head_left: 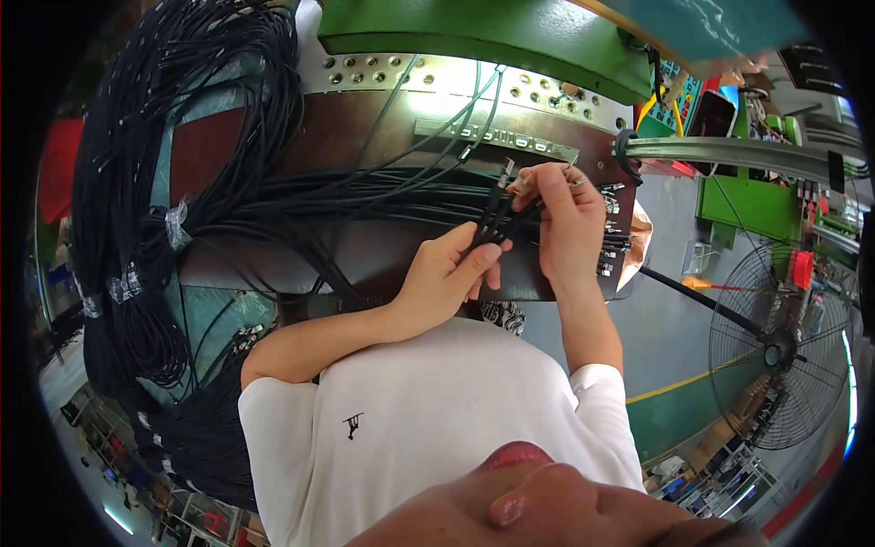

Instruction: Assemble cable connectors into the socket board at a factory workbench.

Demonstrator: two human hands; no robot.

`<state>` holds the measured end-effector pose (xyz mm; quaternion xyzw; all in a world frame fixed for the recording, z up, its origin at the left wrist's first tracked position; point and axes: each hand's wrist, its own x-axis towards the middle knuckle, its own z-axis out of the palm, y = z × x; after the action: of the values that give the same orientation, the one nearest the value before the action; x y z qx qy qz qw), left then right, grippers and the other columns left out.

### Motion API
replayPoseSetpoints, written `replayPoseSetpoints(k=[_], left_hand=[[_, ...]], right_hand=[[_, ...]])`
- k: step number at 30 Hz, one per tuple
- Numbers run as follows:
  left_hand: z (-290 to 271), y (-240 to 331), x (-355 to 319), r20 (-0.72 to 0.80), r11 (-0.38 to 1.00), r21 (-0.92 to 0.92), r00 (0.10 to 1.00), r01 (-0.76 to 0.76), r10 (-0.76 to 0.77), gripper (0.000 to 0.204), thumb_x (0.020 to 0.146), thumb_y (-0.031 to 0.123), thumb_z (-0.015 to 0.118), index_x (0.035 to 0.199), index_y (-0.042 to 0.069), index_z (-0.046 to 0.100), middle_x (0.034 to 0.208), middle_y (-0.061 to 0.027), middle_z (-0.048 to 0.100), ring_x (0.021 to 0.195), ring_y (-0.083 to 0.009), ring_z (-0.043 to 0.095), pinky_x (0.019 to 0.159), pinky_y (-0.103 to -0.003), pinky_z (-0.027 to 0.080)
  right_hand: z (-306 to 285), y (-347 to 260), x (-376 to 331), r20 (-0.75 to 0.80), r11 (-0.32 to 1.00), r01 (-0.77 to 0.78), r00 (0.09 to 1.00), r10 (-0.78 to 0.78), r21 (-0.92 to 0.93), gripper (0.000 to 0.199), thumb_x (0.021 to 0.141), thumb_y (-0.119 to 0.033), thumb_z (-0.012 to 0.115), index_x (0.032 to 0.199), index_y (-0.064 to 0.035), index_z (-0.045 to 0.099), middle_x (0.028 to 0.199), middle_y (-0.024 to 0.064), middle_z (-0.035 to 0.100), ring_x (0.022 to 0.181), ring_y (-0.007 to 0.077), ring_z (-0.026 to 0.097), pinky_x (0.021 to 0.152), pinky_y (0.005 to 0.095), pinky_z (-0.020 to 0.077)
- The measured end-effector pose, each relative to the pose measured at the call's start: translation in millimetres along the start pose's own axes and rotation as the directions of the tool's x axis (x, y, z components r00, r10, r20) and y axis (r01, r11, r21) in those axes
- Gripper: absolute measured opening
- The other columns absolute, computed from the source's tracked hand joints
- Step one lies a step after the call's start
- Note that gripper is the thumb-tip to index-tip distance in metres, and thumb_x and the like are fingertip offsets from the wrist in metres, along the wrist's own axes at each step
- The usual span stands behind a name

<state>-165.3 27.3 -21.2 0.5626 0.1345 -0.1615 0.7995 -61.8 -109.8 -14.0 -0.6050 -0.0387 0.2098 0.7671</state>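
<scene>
My left hand [437,278] is closed around a few black cables [490,219], their ends pointing up and away from me. One bare metal plug [508,169] sticks up from this small group. Close beside it, my right hand [570,219] pinches at the cable ends with thumb and fingers. A bit of metal shows at its fingertips, mostly hidden. Under and behind both hands runs a thick bundle of black cables [401,193] across the dark brown table [355,128]. More metal plugs [612,242] lie at the bundle's right end.
A metal strip with a row of sockets [497,137] lies just beyond my hands. Behind it stand a perforated metal plate [437,80] and a green machine [492,32]. Large cable coils [200,64] fill the left side. A metal bar [729,150] and a fan [779,351] are at right.
</scene>
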Motion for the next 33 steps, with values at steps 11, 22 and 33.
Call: replayPoseSetpoints(k=[11, 22, 33], left_hand=[[-17.2, -2.0, 1.4, -0.057, 0.962, -0.271, 0.998, -0.027, 0.012, 0.029, 0.099, 0.03, 0.05, 0.111, 0.005, 0.057, 0.071, -0.0014, 0.058, 0.053, -0.0039, 0.049, 0.044, -0.018, 0.036], [-7.1, 7.9, 9.7, -0.058, 0.935, -0.355, 0.998, 0.004, -0.026, 0.032, 0.099, 0.036, 0.049, 0.108, 0.007, 0.058, 0.057, 0.0015, 0.049, 0.045, -0.0034, 0.04, 0.043, -0.019, 0.031], [-17.0, 4.3, 7.4, -0.21, 0.944, -0.27, 0.969, -0.188, 0.133, 0.024, 0.101, 0.022, 0.046, 0.108, 0.002, 0.056, 0.077, -0.0023, 0.057, 0.064, -0.0067, 0.05, 0.06, -0.021, 0.042]], right_hand=[[-4.0, -14.0, 21.6, 0.538, 0.707, 0.455, 0.834, -0.125, -0.541, 0.026, 0.096, -0.019, 0.053, 0.108, 0.0005, 0.066, 0.107, 0.013, 0.068, 0.098, 0.0226, 0.063, 0.089, 0.035, 0.0463], [-38.8, -15.9, 38.9, 0.61, 0.118, 0.68, 0.711, -0.351, -0.724, 0.027, 0.076, -0.01, 0.072, 0.1, -0.0059, 0.062, 0.088, 0.0064, 0.056, 0.083, 0.0246, 0.055, 0.071, 0.035, 0.0463], [-5.4, 13.7, 39.3, 0.495, 0.315, 0.668, 0.726, -0.478, -0.675, 0.015, 0.072, 0.001, 0.068, 0.084, -0.0056, 0.06, 0.091, 0.0042, 0.065, 0.085, 0.0257, 0.062, 0.071, 0.0346, 0.0504]])
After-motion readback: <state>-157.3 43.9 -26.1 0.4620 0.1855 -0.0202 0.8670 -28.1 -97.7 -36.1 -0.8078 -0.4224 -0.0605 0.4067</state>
